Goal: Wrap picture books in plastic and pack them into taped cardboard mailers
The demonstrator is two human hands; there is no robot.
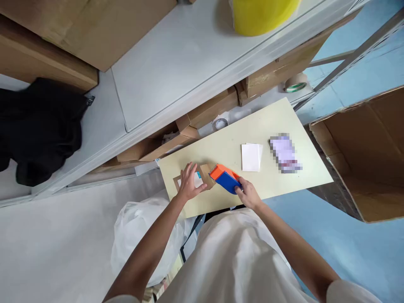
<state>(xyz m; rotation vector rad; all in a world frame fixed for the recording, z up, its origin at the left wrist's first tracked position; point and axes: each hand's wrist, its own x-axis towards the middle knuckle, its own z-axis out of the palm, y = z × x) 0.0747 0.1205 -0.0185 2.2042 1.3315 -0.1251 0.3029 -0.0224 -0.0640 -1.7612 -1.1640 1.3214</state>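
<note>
On the cream tabletop [225,145] lies a small brown cardboard box [207,170] with a white and blue label. My left hand [190,183] rests over this box with its fingers and thumb spread, covering part of the label. In my right hand [248,194] is an orange and blue tape dispenser [225,179], gripped at its lower right end. The dispenser's orange front end is at the right edge of the box; whether they touch I cannot tell. To the right lie small white cards [251,157] and a blurred purple item [285,152].
Behind the tabletop runs a grey shelf [170,63] with large cartons [78,29], black cloth [44,130] and a yellow roll [265,14]. Tape rolls [296,83] and open boxes [170,145] sit below. An open carton [372,160] stands right; a white plastic bag [139,231] lies left.
</note>
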